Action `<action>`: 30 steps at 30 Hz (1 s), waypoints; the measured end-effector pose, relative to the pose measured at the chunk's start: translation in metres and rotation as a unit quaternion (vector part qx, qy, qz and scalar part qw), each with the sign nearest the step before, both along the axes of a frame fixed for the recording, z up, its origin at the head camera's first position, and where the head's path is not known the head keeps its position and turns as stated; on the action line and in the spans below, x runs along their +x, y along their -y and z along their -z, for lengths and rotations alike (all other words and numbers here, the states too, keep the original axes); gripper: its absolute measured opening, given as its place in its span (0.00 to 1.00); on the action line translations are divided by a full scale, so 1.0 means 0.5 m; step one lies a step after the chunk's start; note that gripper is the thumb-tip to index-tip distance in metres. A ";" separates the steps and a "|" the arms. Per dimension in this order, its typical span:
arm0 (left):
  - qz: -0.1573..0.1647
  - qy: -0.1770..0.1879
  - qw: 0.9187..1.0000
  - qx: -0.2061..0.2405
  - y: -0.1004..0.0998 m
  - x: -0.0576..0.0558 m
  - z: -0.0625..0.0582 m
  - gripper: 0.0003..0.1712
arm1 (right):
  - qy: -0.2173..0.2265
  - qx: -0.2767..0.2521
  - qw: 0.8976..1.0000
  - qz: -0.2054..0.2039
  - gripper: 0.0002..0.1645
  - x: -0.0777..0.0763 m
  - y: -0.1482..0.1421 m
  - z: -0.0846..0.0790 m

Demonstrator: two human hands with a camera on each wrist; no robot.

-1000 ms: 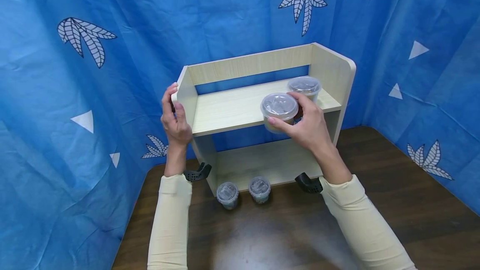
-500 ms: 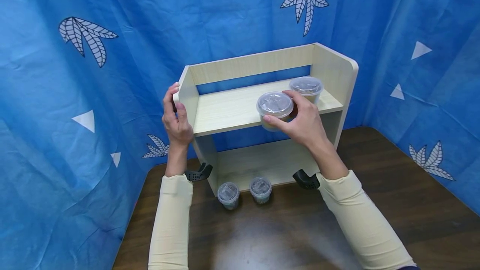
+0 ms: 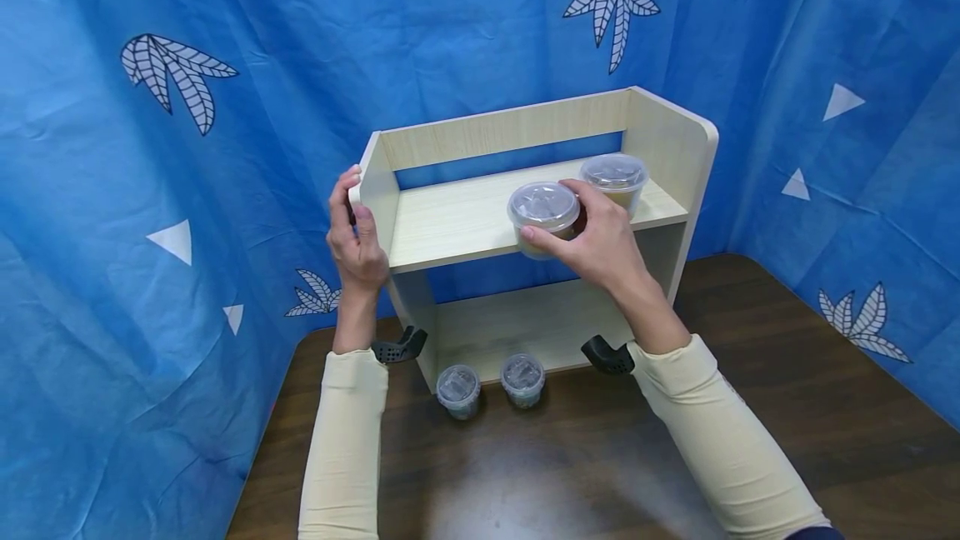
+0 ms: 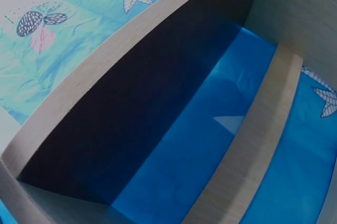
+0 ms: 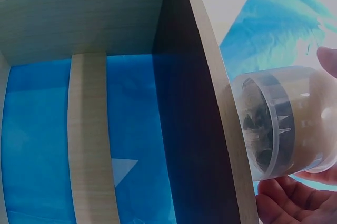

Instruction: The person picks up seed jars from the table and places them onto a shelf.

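Note:
In the head view my right hand (image 3: 600,242) grips a clear lidded plastic tub (image 3: 542,215) with pale contents, thumb in front and fingers around its far side. The tub is at the front edge of the upper shelf (image 3: 442,227); the right wrist view shows the held tub (image 5: 284,124) beside the board's edge, its base overlapping it. Another lidded tub (image 3: 617,177) stands on that shelf, just behind the right hand. My left hand (image 3: 356,240) grips the left side panel of the pale wooden shelf unit (image 3: 375,190), thumb toward the front.
Two smaller lidded tubs (image 3: 458,390) (image 3: 522,377) stand on the dark wooden table (image 3: 570,457) before the unit's lower board (image 3: 525,327). A blue patterned curtain (image 3: 300,23) hangs behind and on both sides.
The right hand has moved slightly left along the upper shelf's front edge, carrying the tub with it. My left hand keeps its grip on the side panel.

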State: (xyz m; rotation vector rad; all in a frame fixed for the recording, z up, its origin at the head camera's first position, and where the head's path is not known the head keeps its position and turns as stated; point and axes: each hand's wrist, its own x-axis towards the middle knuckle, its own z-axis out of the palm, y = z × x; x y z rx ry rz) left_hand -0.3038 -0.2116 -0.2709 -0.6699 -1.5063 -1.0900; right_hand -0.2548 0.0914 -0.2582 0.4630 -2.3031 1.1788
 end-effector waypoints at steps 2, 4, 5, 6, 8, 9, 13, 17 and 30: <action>-0.001 0.001 1.000 0.000 0.000 0.000 0.000 0.24 | 0.005 0.002 1.000 0.000 0.49 -0.002 0.004 -0.002; -0.001 0.001 1.000 -0.002 0.000 0.001 -0.001 0.24 | 0.010 0.004 1.000 0.001 0.49 -0.003 0.007 -0.004; -0.001 0.001 1.000 -0.003 0.000 0.002 -0.001 0.24 | 0.013 0.005 1.000 0.001 0.49 -0.004 0.008 -0.005; -0.002 0.002 1.000 -0.003 0.000 0.003 -0.001 0.24 | 0.017 0.004 1.000 0.001 0.49 -0.005 0.010 -0.006; -0.004 0.003 1.000 -0.005 0.000 0.004 -0.002 0.23 | 0.023 0.005 1.000 0.001 0.50 -0.006 0.013 -0.008; -0.005 0.003 1.000 -0.006 0.000 0.004 -0.002 0.23 | 0.026 0.005 1.000 0.002 0.50 -0.006 0.014 -0.009; -0.007 0.004 1.000 -0.004 0.000 0.004 -0.003 0.23 | 0.035 0.008 0.999 0.006 0.51 -0.008 0.019 -0.013; -0.008 0.004 1.000 -0.005 0.002 0.004 -0.003 0.24 | 0.040 0.014 0.999 0.007 0.51 -0.013 0.023 -0.015; -0.012 -0.002 1.000 -0.017 0.004 0.003 -0.005 0.27 | 0.057 0.032 0.998 0.018 0.52 -0.034 0.032 -0.019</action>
